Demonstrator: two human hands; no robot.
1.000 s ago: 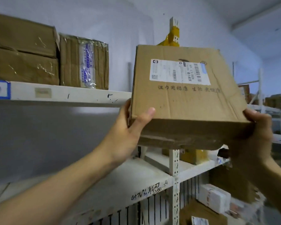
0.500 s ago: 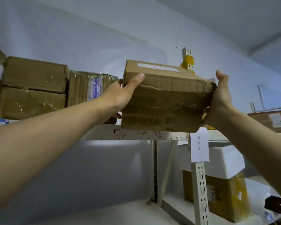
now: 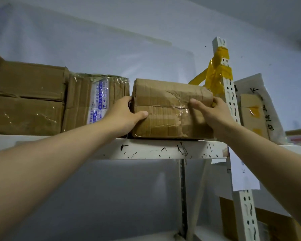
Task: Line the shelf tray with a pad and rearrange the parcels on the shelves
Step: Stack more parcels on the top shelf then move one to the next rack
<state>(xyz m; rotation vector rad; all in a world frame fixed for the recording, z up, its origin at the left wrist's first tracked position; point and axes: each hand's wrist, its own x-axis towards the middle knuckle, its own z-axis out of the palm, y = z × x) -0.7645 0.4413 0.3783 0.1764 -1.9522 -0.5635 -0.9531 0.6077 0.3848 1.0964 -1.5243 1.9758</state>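
Both hands are gripping one taped cardboard parcel point(image 3: 170, 108) at frame centre. Left hand point(image 3: 123, 113) is wrapping its left end, thumb lying across the front face, fingers hidden behind the corner. Right hand point(image 3: 210, 113) is clamping the right end, thumb on the front, fingers curling round the side. Parcel is sitting on the white top shelf point(image 3: 163, 148), touching the film-wrapped box point(image 3: 96, 103) at centre left, which is carrying a blue-printed label, unreadable. Black scribbles are marking the shelf edge. White paper slip point(image 3: 243, 173) at lower right is showing a "2". Yellow tape point(image 3: 215, 73) is binding the upright post point(image 3: 231, 105).
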